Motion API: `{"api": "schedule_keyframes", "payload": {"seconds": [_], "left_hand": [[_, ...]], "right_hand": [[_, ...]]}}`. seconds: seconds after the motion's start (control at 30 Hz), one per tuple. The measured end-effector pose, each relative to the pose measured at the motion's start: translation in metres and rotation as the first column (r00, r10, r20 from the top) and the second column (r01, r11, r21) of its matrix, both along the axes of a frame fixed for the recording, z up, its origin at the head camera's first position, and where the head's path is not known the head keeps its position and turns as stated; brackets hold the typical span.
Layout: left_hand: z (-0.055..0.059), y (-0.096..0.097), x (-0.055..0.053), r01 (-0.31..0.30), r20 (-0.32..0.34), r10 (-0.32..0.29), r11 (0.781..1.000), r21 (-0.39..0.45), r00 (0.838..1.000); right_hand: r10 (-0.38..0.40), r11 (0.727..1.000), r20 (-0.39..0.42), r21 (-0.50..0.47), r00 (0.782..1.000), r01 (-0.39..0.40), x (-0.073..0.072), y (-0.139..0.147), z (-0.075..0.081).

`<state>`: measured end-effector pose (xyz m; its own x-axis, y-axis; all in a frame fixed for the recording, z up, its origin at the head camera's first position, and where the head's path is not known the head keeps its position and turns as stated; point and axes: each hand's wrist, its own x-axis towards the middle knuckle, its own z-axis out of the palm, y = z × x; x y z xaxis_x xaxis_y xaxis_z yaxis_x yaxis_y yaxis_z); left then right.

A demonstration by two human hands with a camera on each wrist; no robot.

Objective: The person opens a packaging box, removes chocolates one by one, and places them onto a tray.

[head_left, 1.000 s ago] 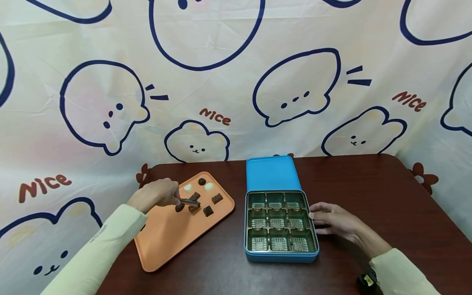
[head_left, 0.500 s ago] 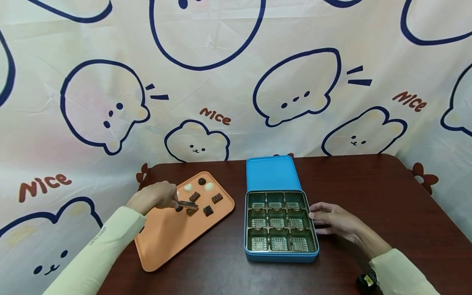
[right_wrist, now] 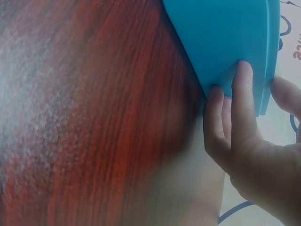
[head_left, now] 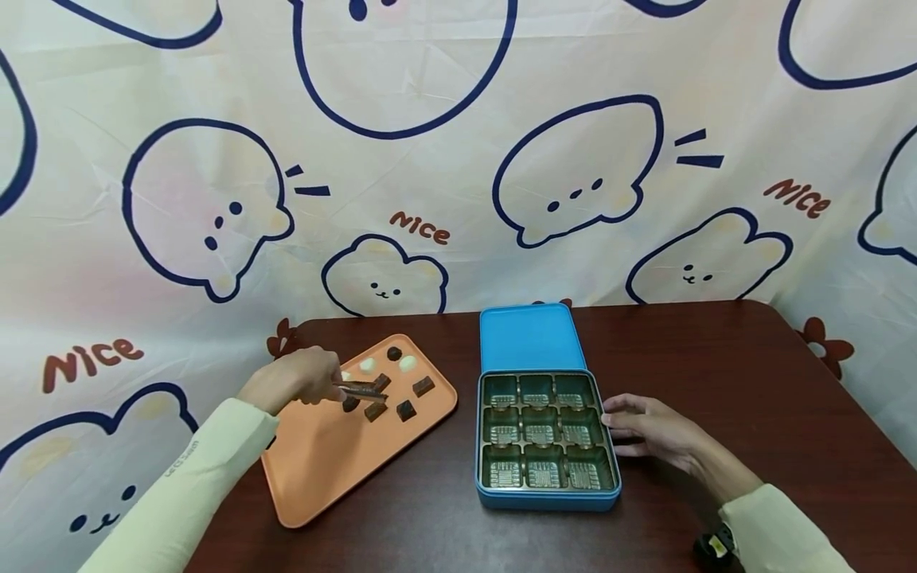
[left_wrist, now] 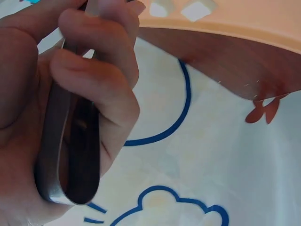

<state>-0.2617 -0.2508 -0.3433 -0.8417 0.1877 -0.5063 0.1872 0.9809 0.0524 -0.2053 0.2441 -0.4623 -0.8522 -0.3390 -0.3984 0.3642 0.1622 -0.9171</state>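
Observation:
My left hand (head_left: 304,376) grips a pair of metal tongs (left_wrist: 84,160), its fingers curled round both arms. The tong tips reach over an orange tray (head_left: 315,477) with brown, dark and white chocolates on it. They hang near a brown square chocolate (head_left: 375,411) and a dark round one (head_left: 350,403); whether they touch either I cannot tell. My right hand (head_left: 655,430) rests its fairly straight fingertips against the right side of a blue tin (head_left: 548,500). In the right wrist view, fingertips (right_wrist: 243,70) touch the tin's wall.
The tin's gold insert (head_left: 537,427) has several compartments, with nothing in them. Its blue lid (head_left: 530,338) lies open behind. More chocolates (head_left: 406,410) are spread over the tray's far half. A dark wooden table (head_left: 716,358) carries everything, backed by a printed cloth (head_left: 458,183).
My left hand with the tongs has drawn slightly left, and the tips have come off the brown square chocolate, which shows more fully. The right hand stays against the tin.

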Motion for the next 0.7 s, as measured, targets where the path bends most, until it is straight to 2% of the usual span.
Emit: {"api": "schedule_keyframes", "payload": {"seconds": [0.07,0.23,0.37,0.47,0.57,0.7], "left_hand": [[0.004,0.003,0.001,0.0,-0.024,0.0,1.0,0.022,1.0],[0.007,0.016,0.007,0.084,-0.12,-0.077,0.995,0.052,0.99],[0.006,0.031,0.016,0.142,-0.195,-0.125,0.987,0.073,0.973],[0.005,0.041,0.023,0.185,-0.257,-0.156,0.979,0.09,0.954],[0.005,0.05,0.029,0.21,-0.287,-0.172,0.972,0.107,0.942],[0.003,0.06,0.033,0.21,-0.281,-0.176,0.973,0.096,0.943]], "right_hand": [[0.0,1.0,0.003,0.0,1.0,0.0,0.0,0.0,0.0],[0.0,1.0,0.005,0.004,1.0,0.0,0.001,0.0,0.0],[-0.001,1.0,0.003,0.008,1.0,0.001,0.001,0.0,0.001],[0.0,1.0,0.001,0.009,1.0,0.0,0.001,0.0,0.001],[0.004,1.0,-0.002,0.006,1.0,-0.004,0.001,0.0,0.001],[0.005,1.0,-0.002,0.005,1.0,-0.005,0.0,0.0,0.001]]}}
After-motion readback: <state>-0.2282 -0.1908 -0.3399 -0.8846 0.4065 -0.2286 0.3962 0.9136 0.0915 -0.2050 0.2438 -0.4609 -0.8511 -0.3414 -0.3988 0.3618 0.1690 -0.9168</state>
